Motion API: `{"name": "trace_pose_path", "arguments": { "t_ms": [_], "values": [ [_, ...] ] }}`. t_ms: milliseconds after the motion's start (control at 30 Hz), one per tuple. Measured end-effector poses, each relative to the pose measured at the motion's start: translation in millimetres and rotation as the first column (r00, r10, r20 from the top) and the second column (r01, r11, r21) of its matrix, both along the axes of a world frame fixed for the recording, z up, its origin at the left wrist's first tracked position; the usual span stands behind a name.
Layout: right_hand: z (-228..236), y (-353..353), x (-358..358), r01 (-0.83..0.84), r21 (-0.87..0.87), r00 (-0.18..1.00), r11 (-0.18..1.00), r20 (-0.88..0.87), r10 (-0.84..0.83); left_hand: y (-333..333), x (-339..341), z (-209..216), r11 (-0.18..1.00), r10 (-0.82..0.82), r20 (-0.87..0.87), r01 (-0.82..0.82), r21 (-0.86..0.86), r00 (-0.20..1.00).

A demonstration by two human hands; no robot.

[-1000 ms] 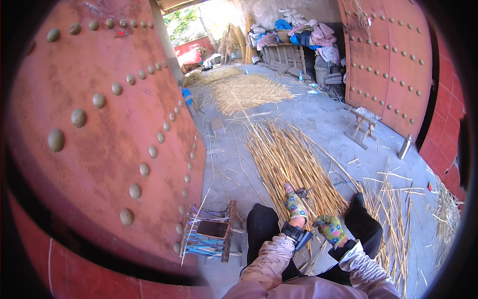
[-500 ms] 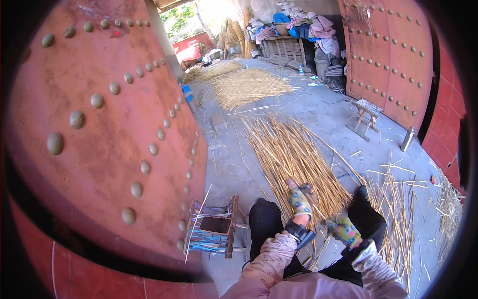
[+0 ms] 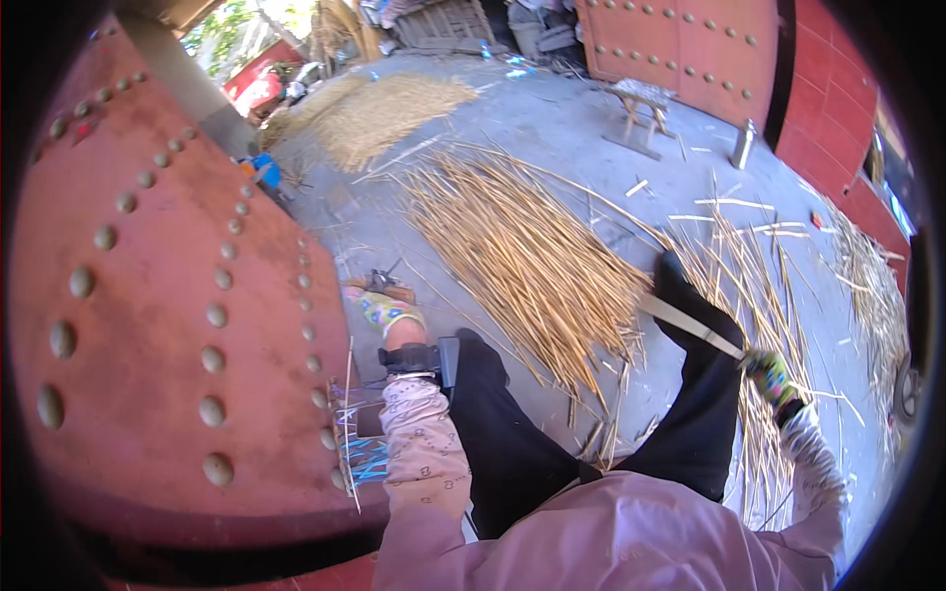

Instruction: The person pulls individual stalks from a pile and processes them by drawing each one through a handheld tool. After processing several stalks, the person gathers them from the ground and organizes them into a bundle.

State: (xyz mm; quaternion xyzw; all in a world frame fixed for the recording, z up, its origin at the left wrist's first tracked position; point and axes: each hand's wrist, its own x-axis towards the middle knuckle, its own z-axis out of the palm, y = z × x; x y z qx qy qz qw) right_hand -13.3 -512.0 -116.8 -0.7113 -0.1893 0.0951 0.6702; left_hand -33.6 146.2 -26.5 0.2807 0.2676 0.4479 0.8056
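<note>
My left hand [image 3: 387, 313], in a flowered fingerless glove, is stretched out to the left above the floor. Its fingers close on a small brown block-like tool [image 3: 392, 286] with dark thin prongs on top. Out to the right, my right hand [image 3: 772, 379] wears a matching glove and grips one end of a long, flat, pale strip [image 3: 693, 327]. The strip's far end reaches across my right shin to the edge of a spread layer of yellow-brown stalks [image 3: 527, 261]. That layer lies on the floor ahead of my legs.
A low stool with blue cords [image 3: 365, 458] is partly hidden by my left arm. More stalks [image 3: 759, 295] lie right of my foot. Farther off are a pale straw layer [image 3: 389, 113], a small stool [image 3: 641, 98], a metal flask [image 3: 743, 145] and studded red doors [image 3: 148, 295].
My hands have moved apart, the left to the left with the brown tool, the right to the right. The pale strip now shows in my right hand. The view has shifted downward and tilted.
</note>
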Motion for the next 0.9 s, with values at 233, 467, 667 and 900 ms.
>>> {"name": "trace_pose_path", "arguments": {
  "t_ms": [233, 467, 667, 900],
  "values": [
    [46.8, -52.5, 52.1, 0.570, -0.784, 0.814, 0.247, 0.580, -0.035, -107.1, 25.9, 16.5, 0.977, -0.213, -0.227, 0.204, -0.062, 0.950],
    [119.6, 166.5, 130.0, -0.438, 0.120, 0.793, 0.891, -0.415, 0.446, -127.4, 29.5, 3.3, 0.951, -0.308, -0.283, 0.285, -0.120, 0.908],
    [-66.4, 276.9, 168.3, -0.259, -0.447, 0.966, 0.856, -0.140, 0.219, -137.6, 29.4, 9.4, 0.935, -0.353, -0.449, 0.293, -0.199, 0.821],
    [-233.9, 255.0, 148.8, -0.051, -0.769, 0.944, 0.638, -0.247, -0.221, -150.1, 19.3, 16.1, 0.834, -0.552, -0.369, 0.482, -0.269, 0.748]
  ]
}}
